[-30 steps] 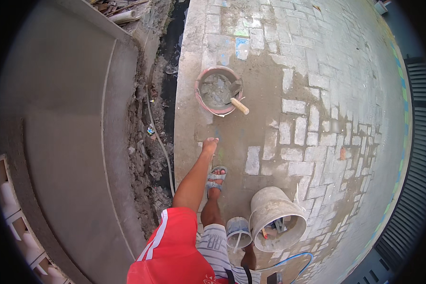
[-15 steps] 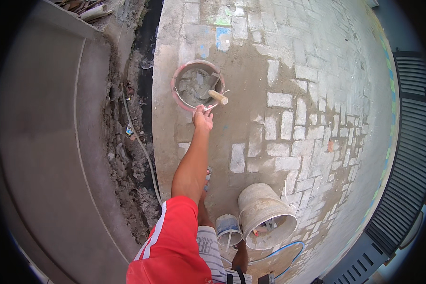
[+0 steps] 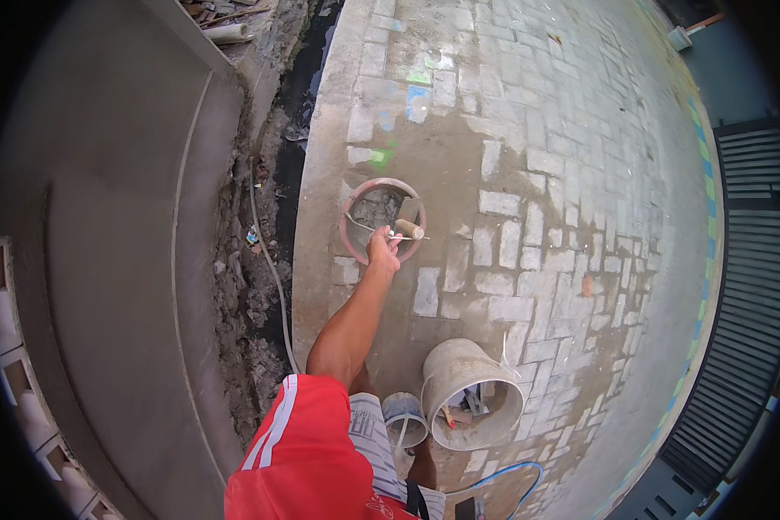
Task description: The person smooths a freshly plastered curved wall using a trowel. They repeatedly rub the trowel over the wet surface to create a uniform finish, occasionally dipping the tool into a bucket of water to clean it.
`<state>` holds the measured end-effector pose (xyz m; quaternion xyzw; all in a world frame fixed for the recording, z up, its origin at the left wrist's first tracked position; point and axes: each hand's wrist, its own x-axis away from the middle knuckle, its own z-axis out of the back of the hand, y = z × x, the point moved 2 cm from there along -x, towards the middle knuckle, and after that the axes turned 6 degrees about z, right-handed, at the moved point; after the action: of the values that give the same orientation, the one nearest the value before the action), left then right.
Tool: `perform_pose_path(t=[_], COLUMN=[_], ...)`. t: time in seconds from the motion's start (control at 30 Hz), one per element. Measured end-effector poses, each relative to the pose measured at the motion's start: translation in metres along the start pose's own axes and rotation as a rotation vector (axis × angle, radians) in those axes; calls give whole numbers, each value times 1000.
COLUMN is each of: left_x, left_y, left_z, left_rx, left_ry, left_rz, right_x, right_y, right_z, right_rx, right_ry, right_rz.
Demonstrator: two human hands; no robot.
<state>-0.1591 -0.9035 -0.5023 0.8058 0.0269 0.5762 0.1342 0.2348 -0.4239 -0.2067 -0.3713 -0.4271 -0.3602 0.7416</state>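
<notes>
My left hand [image 3: 383, 249], reaching from a red sleeve, has its fingers closed around the thin wire handle [image 3: 360, 226] of a round pinkish bucket [image 3: 345, 229]. Wet grey mortar [image 3: 374, 207] lies inside the bucket. A trowel [image 3: 409, 230] rests in it, its wooden grip leaning over the right side near my fingers. My right hand does not show. By my legs, a large whitish bucket [image 3: 446, 373] lies tipped with tools in it, and a small pail [image 3: 404, 403] stands at its left.
A dark drainage channel [image 3: 291, 182] with rubble and a hose [image 3: 273, 269] runs along the left, beside a grey plastered wall [image 3: 104, 217]. Mortar-smeared paving blocks [image 3: 529, 234] cover the ground. A blue hose [image 3: 529, 468] curls at lower right; a dark slatted gate [image 3: 745, 286] bounds the right.
The wire handle has come up across the mortar bucket's opening, with my left hand still on it. The bucket appears nearer to me against the paving. The view has also shifted.
</notes>
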Motion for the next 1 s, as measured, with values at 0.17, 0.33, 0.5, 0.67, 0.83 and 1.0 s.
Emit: perform_pose_path(t=[0.17, 0.33, 0.5, 0.67, 0.83, 1.0], left_x=[75, 140, 192, 212, 195, 195], left_y=[-54, -113, -166, -221, -251, -262], left_z=[58, 124, 192, 277, 321, 330], left_rx=[-9, 0, -20, -58, -33, 9], left_ry=[27, 0, 77, 172, 116, 97], left_rz=[37, 6, 35, 92, 43, 71], right_x=[10, 19, 36, 73, 78, 83], right_y=[74, 184, 267, 303, 295, 285], right_z=[53, 128, 186, 210, 192, 166], right_rx=[-26, -61, -45, 84, 214, 243], right_ry=[3, 44, 102, 99, 25, -8], right_rz=[84, 144, 122, 77, 105, 135])
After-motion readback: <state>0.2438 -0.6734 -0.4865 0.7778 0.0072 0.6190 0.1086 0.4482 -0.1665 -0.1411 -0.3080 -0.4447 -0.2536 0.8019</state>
